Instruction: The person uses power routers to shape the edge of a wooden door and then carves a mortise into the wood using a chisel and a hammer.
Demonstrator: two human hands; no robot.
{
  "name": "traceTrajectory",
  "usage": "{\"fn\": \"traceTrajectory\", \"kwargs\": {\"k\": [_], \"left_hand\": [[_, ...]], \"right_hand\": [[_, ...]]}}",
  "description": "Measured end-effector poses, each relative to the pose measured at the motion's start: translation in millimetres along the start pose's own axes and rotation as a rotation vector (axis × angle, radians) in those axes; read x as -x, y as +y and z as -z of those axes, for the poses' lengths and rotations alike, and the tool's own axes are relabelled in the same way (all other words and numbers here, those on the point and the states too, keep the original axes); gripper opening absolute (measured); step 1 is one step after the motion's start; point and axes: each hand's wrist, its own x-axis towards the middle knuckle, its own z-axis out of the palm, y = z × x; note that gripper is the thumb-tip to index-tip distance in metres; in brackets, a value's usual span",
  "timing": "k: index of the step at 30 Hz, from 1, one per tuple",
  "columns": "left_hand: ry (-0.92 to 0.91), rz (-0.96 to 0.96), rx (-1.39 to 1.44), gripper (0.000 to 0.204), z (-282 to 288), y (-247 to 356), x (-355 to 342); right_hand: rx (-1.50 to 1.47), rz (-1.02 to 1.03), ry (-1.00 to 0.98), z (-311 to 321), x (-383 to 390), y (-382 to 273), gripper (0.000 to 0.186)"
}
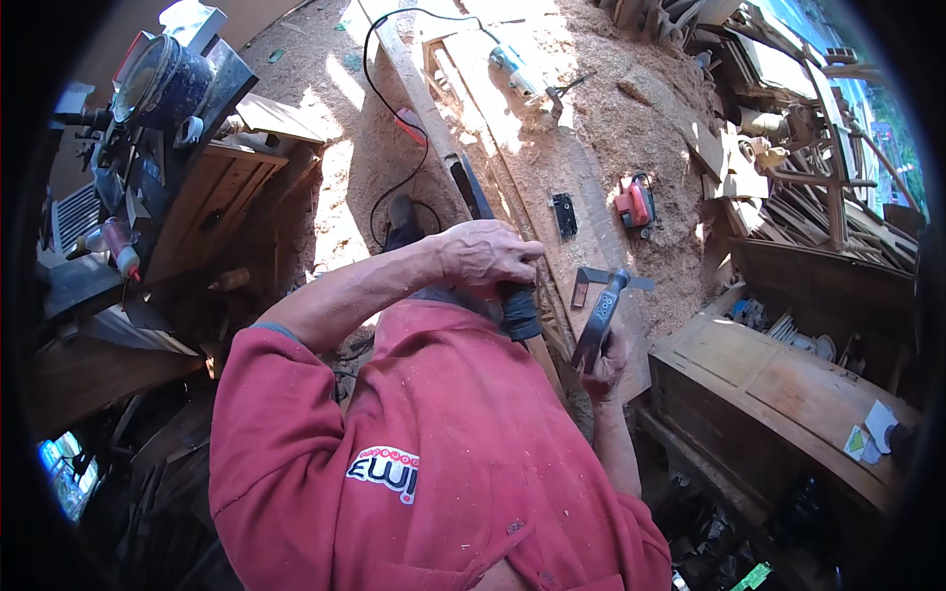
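Note:
My left hand (490, 253) is closed, its fingers curled down over the long wooden beam between my legs. What it holds is hidden beneath the fingers. At the right, my right hand (605, 366) grips a hammer (601, 317), raised with its metal head uppermost. The beam (419, 94) runs away from me toward the top of the view, with a dark slot cut into its upper face. Close beyond the hammer, a try square (583, 287) lies on a board, partly covered by the hammer head.
A small black case (564, 215) and a red power tool (636, 204) lie ahead on the sawdust-strewn ground. Farther off is a blue power tool (512, 69) with a looping black cable (367, 59). A cluttered bench (232, 84) stands left, a wooden cabinet (778, 379) and stacked timber (798, 197) right.

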Motion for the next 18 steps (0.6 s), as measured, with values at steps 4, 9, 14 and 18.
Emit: {"fn": "traceTrajectory", "kwargs": {"k": [4,9,14,18], "left_hand": [[0.113,0.102,0.006,0.042,1,7,0],[0.044,0.062,0.014,0.047,0,-1,6],[0.036,0.047,0.022,0.046,-9,-8,5],[0.029,0.067,0.035,0.047,-5,-6,1]], "right_hand": [[-0.039,-0.032,-0.035,4,5,6,0.017],[-0.041,0.002,-0.038,4,-4,0,0.017],[-0.033,-0.006,-0.059,7,0,6,0.018],[0.011,0.009,-0.046,10,4,10,0.027]]}}
